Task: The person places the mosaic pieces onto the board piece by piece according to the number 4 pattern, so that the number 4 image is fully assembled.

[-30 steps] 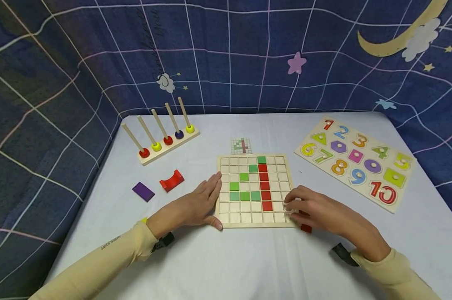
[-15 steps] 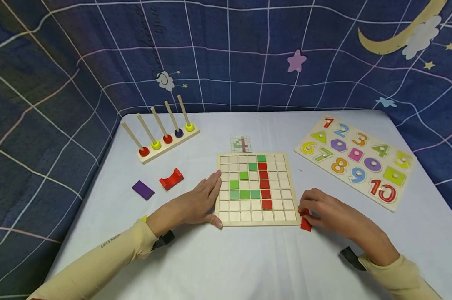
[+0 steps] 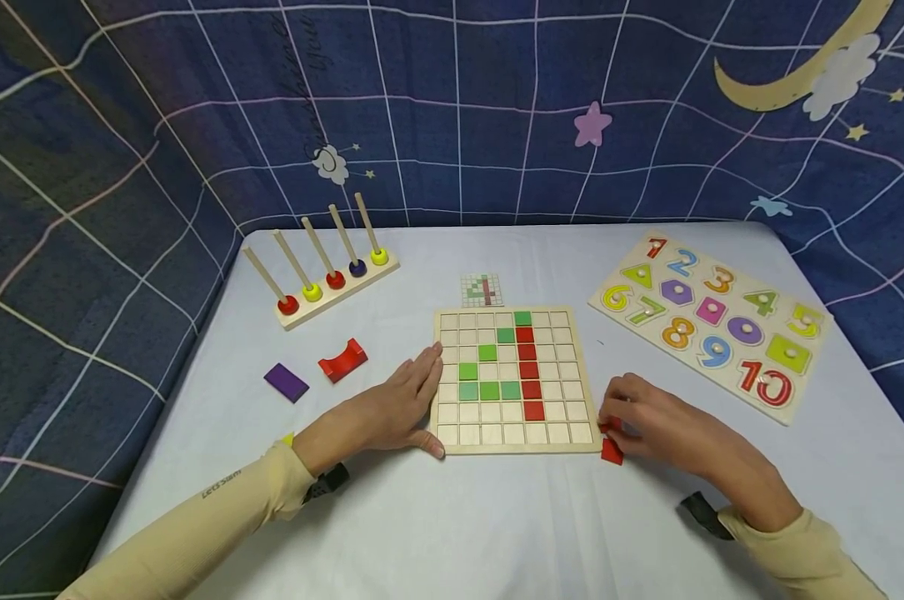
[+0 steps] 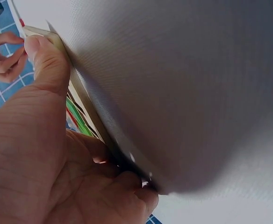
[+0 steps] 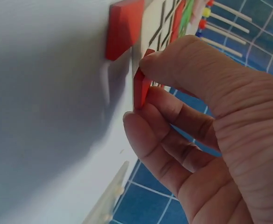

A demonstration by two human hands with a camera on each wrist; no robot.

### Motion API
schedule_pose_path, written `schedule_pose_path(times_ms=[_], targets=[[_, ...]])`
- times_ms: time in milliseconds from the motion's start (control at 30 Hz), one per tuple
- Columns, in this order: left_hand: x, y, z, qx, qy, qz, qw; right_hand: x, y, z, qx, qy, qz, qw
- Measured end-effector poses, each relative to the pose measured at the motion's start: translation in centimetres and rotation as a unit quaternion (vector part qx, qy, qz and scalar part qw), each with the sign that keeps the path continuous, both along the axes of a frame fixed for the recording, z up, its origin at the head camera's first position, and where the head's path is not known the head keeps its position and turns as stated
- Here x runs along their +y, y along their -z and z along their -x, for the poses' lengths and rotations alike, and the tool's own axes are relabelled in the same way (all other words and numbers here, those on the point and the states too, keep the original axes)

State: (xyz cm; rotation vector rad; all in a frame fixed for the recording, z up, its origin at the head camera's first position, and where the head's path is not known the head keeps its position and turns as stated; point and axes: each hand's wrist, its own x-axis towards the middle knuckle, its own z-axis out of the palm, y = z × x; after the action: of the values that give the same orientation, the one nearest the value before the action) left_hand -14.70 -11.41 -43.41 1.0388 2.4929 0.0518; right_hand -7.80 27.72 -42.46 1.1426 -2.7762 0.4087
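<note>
A wooden grid board (image 3: 478, 434) lies mid-table, with green tiles (image 3: 489, 392) and a column of red tiles (image 3: 528, 369) in its cells. My left hand (image 3: 395, 408) rests along the board's left edge, fingers extended and the thumb by the near corner. Just off the board's lower right side, my right hand (image 3: 654, 425) pinches a red tile (image 5: 141, 88) between thumb and fingertips. Another red tile (image 3: 611, 451) lies on the table beside that hand, near the board's corner. A small printed pattern card (image 3: 481, 290) sits behind the board.
At the back left stands a peg stacker (image 3: 339, 292) with coloured beads. A purple block (image 3: 287, 382) and a red arched block (image 3: 343, 361) lie left of my left hand. A number puzzle board (image 3: 710, 327) occupies the right side.
My right hand has moved right, from over the board's lower right edge to the red tiles beside it, and pinches one. The left hand stays in place.
</note>
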Motion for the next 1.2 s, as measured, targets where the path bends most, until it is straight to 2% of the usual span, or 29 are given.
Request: schedule_pose_path(times_ms=[100, 267, 600, 933, 1200], targets=[[0.0, 0.0, 0.1, -0.001, -0.001, 0.000, 1.0000, -0.3, -0.2, 0.0, 0.004, -0.011, 0.012, 0.9999], [-0.1, 0.0, 0.0, -0.001, -0.002, -0.007, 1.0000, -1.9, -0.2, 0.4, 0.034, -0.055, 0.042, 0.9970], [-0.1, -0.1, 0.0, 0.001, 0.002, -0.006, 1.0000, -5.6, 0.1, 1.3, 0.068, -0.103, 0.033, 0.9918], [0.0, -0.1, 0.0, -0.006, -0.001, 0.007, 1.0000, -7.9, 0.5, 1.4, 0.045, -0.102, 0.001, 0.9938], [0.0, -0.1, 0.1, -0.009, -0.003, 0.009, 0.9999, -8.1, 0.5, 0.8, 0.068, -0.111, -0.010, 0.9914]])
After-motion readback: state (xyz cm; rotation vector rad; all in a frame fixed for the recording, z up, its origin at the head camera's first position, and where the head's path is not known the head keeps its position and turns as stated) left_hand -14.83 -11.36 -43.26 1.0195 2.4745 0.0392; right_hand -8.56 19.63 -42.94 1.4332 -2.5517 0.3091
